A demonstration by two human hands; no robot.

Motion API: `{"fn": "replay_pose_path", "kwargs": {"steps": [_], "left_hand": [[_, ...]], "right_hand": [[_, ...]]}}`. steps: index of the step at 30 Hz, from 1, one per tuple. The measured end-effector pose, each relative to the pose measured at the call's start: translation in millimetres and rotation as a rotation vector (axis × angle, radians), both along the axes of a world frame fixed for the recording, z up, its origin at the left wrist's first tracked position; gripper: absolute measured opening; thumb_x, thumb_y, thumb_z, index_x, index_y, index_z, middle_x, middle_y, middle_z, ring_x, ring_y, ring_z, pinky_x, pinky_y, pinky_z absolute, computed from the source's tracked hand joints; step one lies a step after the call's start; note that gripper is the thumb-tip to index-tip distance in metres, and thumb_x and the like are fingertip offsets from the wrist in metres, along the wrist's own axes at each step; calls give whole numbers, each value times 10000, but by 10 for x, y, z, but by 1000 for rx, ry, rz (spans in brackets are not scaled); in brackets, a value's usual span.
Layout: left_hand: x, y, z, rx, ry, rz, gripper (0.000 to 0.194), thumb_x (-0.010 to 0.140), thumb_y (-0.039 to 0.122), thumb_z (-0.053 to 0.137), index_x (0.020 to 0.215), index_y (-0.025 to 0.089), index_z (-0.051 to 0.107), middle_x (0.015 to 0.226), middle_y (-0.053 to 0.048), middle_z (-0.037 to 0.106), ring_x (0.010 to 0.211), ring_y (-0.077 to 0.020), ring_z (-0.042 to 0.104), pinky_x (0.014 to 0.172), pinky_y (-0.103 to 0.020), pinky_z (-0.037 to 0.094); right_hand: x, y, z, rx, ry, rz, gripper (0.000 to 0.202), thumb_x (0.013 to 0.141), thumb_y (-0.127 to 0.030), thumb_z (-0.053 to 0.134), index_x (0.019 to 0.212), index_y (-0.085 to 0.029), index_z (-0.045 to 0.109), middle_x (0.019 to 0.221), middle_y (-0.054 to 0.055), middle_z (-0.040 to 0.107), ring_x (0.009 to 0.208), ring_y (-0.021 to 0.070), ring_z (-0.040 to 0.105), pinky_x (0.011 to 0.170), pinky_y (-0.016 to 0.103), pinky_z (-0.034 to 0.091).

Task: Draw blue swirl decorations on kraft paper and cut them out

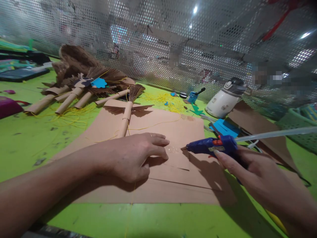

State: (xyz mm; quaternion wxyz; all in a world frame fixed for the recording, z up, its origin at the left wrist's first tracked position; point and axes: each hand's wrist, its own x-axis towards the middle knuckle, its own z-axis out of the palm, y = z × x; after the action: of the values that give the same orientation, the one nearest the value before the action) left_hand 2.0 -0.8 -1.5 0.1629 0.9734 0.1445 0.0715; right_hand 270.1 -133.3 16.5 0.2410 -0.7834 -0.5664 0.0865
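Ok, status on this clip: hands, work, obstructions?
Right hand gripping blue glue gun, nozzle near clear glue dabs. Left hand resting on brown paper. Yellow string trails across paper, clear of nozzle; paper-tube figure lies beyond left hand.

Probably a craft workshop: glue gun [201,146], brown paper [158,123], rolled-paper pieces [127,110]; beyond the perforated screen [158,46], blur.

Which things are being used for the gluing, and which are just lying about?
Seem to be in use:
glue gun, in the right hand
brown paper, under the left hand
tube lying on it

Probably just lying about:
bottle
phone
green basket
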Motion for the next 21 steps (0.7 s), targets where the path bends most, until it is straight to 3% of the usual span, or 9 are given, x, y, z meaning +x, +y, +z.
{"fn": "replay_pose_path", "kwargs": {"steps": [4,10,18,21], "left_hand": [[0,3,-7,-1,1,-1,475,703,8,549,1084,203,754,1464,-110,617,1387,-371,539,1102,-446,492],[0,3,-16,8,5,1,474,718,10,550,1102,199,754,1460,-109,617,1386,-348,539,1092,-418,493],[-2,3,-29,36,-20,-3,475,717,-1,544,1093,200,754,1405,-105,649,1352,-351,558,1063,-412,501],[3,4,-21,44,-19,-18,473,712,-6,538,1082,199,750,1360,-110,669,1343,-353,562,1051,-413,507]], "right_hand": [[2,-4,18,-7,-12,-27,532,846,-689,568,794,-215,801,521,-24,504,483,180,466,482,309,336],[-15,-14,50,12,-23,11,474,843,-646,614,716,-230,802,487,-38,420,438,137,322,419,314,182],[69,4,2,25,-13,65,532,827,-699,587,798,-232,841,487,-19,564,439,177,494,437,296,352],[75,-5,-5,14,-30,68,541,832,-698,579,790,-224,835,511,-11,589,446,184,506,429,298,362]]}}
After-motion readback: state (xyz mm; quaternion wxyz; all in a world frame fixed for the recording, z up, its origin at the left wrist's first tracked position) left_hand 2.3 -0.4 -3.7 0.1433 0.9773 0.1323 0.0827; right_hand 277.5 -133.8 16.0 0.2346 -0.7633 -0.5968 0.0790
